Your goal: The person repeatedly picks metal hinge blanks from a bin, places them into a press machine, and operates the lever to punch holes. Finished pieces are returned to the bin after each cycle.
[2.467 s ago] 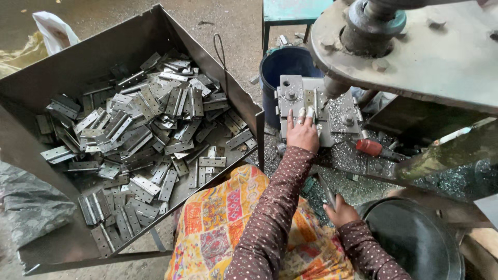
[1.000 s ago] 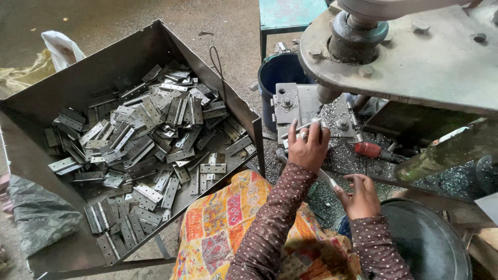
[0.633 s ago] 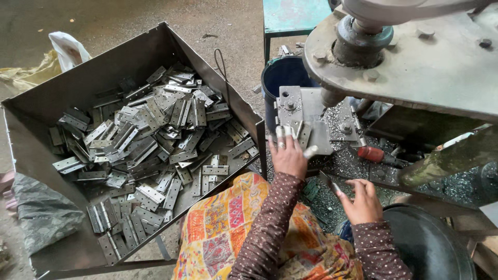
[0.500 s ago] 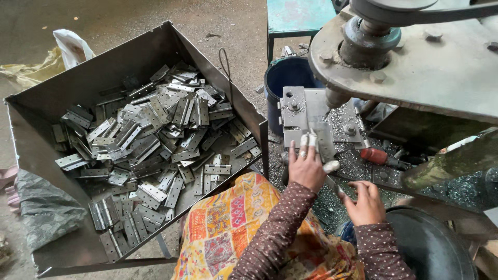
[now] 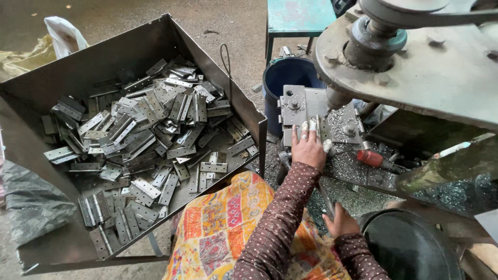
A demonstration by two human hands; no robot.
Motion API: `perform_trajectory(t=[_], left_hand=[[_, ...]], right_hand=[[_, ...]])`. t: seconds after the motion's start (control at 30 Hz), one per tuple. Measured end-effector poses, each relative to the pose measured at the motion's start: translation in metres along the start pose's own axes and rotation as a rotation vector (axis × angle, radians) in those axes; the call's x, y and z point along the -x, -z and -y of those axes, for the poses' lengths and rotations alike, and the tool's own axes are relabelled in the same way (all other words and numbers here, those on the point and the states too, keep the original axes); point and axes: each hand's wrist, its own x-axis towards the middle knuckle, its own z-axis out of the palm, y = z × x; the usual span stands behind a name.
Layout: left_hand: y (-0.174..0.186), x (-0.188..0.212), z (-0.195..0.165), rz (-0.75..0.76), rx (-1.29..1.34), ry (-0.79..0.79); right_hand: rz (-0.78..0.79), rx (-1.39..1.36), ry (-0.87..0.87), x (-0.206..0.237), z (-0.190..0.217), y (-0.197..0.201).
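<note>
My left hand (image 5: 308, 148), fingertips wrapped in white tape, lies on the grey steel die block (image 5: 298, 106) under the press head (image 5: 371, 39). Its fingers pinch a small metal hinge piece (image 5: 317, 123) against the block. My right hand (image 5: 340, 222) is lower, near my lap, closed round a thin metal rod (image 5: 326, 199) that points up toward the block. A large open steel bin (image 5: 129, 52) on the left holds several loose hinge plates (image 5: 155, 129).
A blue bucket (image 5: 288, 78) stands behind the die block. Metal shavings (image 5: 353, 166) and a red-handled tool (image 5: 371, 158) lie on the press bed. A black round pan (image 5: 410, 249) sits at lower right, a patterned cloth (image 5: 223, 228) over my lap.
My left hand swung slightly left, then returned to the die block with a piece under its fingers. My right hand with the rod dropped lower and nearer to my body.
</note>
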Motion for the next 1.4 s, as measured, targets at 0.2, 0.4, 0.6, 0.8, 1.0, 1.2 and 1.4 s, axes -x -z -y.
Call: perform_trajectory(t=[0.2, 0.4, 0.6, 0.8, 1.0, 1.2, 1.4], left_hand=[[0.000, 0.012, 0.003, -0.092, -0.043, -0.057], [-0.011, -0.017, 0.003, -0.019, 0.022, -0.026], [-0.001, -0.004, 0.007, -0.088, -0.015, -0.053], [0.008, 0.003, 0.007, -0.022, 0.016, -0.068], [-0.007, -0.028, 0.009, 0.115, 0.042, -0.016], [-0.010, -0.010, 0.010, -0.065, 0.016, -0.040], [-0.015, -0.017, 0.011, -0.053, 0.018, -0.049]], right_hand=[[0.189, -0.104, 0.008, -0.017, -0.007, 0.028], [0.162, 0.033, -0.036, -0.022, -0.007, 0.044], [0.084, -0.061, -0.153, 0.001, -0.005, -0.005], [0.201, 0.033, -0.108, -0.022, -0.009, 0.036], [0.265, 0.003, -0.147, -0.022, -0.008, 0.045], [0.094, -0.022, -0.149, 0.003, -0.006, -0.005], [0.290, 0.054, -0.199, -0.021, -0.010, 0.039]])
